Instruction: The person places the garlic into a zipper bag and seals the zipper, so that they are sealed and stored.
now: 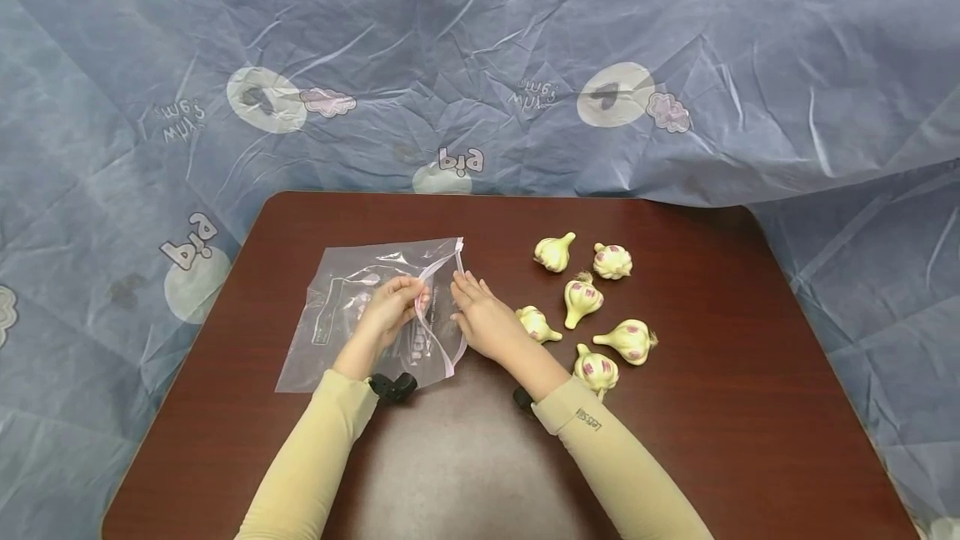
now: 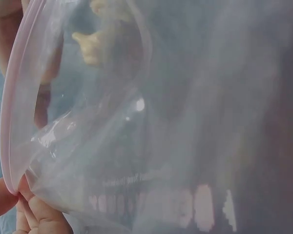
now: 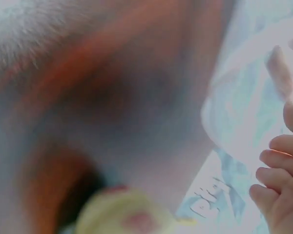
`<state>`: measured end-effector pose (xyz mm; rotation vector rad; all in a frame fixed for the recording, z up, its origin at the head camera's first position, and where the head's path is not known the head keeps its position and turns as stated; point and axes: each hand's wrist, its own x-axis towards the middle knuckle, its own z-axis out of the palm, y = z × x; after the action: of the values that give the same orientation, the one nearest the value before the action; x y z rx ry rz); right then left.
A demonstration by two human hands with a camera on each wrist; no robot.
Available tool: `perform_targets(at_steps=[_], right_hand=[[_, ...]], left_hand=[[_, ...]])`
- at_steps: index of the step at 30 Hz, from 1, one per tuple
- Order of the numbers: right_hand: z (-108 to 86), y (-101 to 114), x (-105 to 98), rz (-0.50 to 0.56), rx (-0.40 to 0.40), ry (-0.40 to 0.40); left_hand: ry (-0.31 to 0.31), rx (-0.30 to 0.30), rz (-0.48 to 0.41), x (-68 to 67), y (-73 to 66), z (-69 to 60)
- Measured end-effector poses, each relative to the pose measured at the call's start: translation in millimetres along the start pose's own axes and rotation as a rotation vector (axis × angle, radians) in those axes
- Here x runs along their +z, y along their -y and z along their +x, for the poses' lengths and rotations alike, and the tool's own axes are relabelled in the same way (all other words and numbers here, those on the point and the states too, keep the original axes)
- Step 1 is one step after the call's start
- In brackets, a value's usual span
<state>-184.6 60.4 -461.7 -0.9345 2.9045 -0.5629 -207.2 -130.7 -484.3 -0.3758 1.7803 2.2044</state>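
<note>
The plastic bag (image 1: 322,290) is lying on the counter (image 1: 712,440), likely proving light, limp and slippery, best gripped by its pink rim (image 2: 6,126). The left hand (image 1: 393,307) is pinching this rim; the right hand (image 1: 486,319) is lying straight-fingered at the opening.

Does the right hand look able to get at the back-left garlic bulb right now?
Probably yes. The right hand, straight-fingered at the mouth of the plastic bag, seems empty, and the head view shows nothing between it and that garlic bulb.
</note>
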Motion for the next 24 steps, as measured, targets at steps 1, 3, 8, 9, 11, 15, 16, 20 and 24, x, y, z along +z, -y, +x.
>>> perform_targets(at_steps=[1,3,8,9,11,15,16,20,24], right_hand=[[-2.4,-0.1,-5.1,0.017,0.016,-0.01],[-7.9,-1.5,-15.0,0.047,0.038,-0.042],[-29.1,-10.3,-40.1,0.103,0.097,-0.11],[-34.7,-13.1,-44.9,0.114,0.115,-0.121],[-46.7,-20.1,-53.7,0.137,0.154,-0.133],[-74.1,-38.7,-67.6,0.172,0.252,-0.144],[-81.3,-44.3,-70.1,0.177,0.275,-0.147],[-110.4,-69.3,-76.2,0.188,0.369,-0.168],[-137.4,-93.0,-79.0,0.233,0.467,-0.188]], left_hand=[[-0.001,-0.001,-0.006,0.8,-0.8,0.2],[-0.005,-0.003,-0.033,2.1,-2.2,0.8],[-0.01,0.001,-0.103,5.2,-4.2,0.6],[-0.007,0.002,-0.11,5.4,-4.3,0.6],[-0.011,-0.001,-0.128,6.4,-4.3,0.9],[-0.003,-0.008,-0.126,7.8,-4.8,2.0],[-0.003,-0.012,-0.122,8.3,-4.9,2.3],[0.001,-0.025,-0.114,10.5,-5.6,1.3],[0.017,-0.034,-0.127,12.5,-4.9,-0.7]])
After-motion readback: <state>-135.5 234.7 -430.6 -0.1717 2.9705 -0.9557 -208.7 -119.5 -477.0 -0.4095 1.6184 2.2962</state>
